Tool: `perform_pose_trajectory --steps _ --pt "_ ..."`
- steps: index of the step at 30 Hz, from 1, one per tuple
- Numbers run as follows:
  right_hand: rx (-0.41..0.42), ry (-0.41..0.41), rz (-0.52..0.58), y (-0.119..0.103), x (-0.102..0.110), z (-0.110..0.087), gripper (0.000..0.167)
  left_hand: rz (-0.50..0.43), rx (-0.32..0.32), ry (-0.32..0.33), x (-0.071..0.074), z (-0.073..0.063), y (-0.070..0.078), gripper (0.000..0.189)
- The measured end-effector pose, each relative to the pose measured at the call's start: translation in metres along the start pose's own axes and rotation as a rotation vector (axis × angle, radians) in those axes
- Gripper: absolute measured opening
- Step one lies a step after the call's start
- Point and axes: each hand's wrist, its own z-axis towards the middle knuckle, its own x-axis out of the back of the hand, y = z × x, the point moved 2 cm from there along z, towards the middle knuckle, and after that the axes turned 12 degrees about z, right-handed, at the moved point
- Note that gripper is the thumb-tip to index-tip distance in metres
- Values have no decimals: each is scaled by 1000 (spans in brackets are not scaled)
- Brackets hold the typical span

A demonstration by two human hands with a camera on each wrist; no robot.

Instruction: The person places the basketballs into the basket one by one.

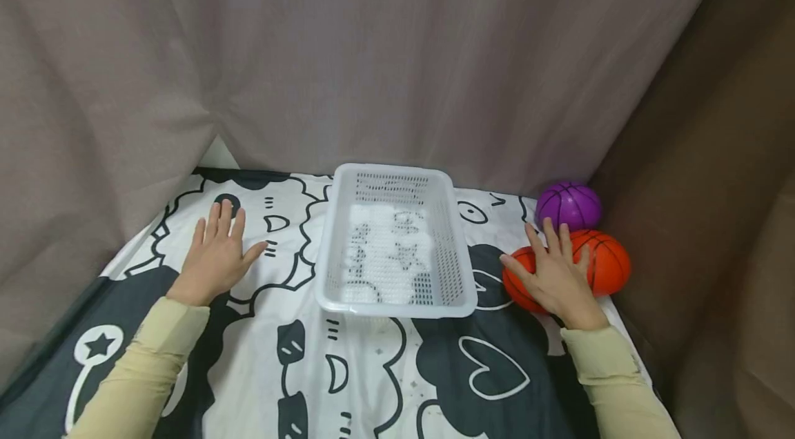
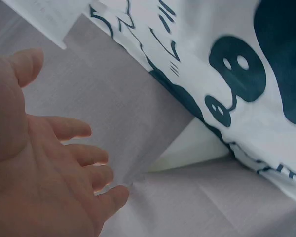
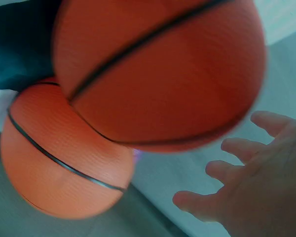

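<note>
A white perforated plastic basket [image 1: 397,311] stands in the middle of the cloth with no ball in it. To its right are two orange toy basketballs, one [image 1: 518,280] partly under my right hand [image 1: 562,284] in the head view and the other [image 1: 609,263] just beyond it. A purple ball [image 1: 568,206] sits behind them. My right hand has its fingers spread; in the right wrist view it is beside the nearer orange ball [image 3: 163,74], with the other orange ball [image 3: 69,153] behind. My left hand [image 1: 217,252] hovers with straight fingers left of the basket, holding nothing.
A black-and-white cartoon-print cloth [image 1: 366,384] covers the table. Grey-brown curtains [image 1: 397,59] hang along the back, and a darker curtain [image 1: 714,232] closes the right side close to the balls. The table's back edge runs just behind the basket.
</note>
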Motion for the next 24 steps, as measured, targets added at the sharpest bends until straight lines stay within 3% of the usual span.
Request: perform_pose_trajectory --steps 3,5,9,12,15,18,24 --pt "-6 9 18 0 0 -3 94 -32 -3 20 3 -3 4 78" --pt "-17 23 42 2 0 -6 94 -121 -6 36 5 -5 14 81" --pt "-43 63 89 3 2 -16 98 -415 -25 25 7 -19 55 93" --pt "-54 96 111 5 1 -18 101 -538 -48 18 5 -27 92 103" --pt "-52 138 140 6 -2 -19 102 -529 -66 86 1 -32 120 109" --pt "-54 173 163 7 -7 -20 103 -500 -54 153 -4 -33 136 112" --pt "-129 184 200 12 -11 -25 108 -479 -44 137 -15 -33 149 120"
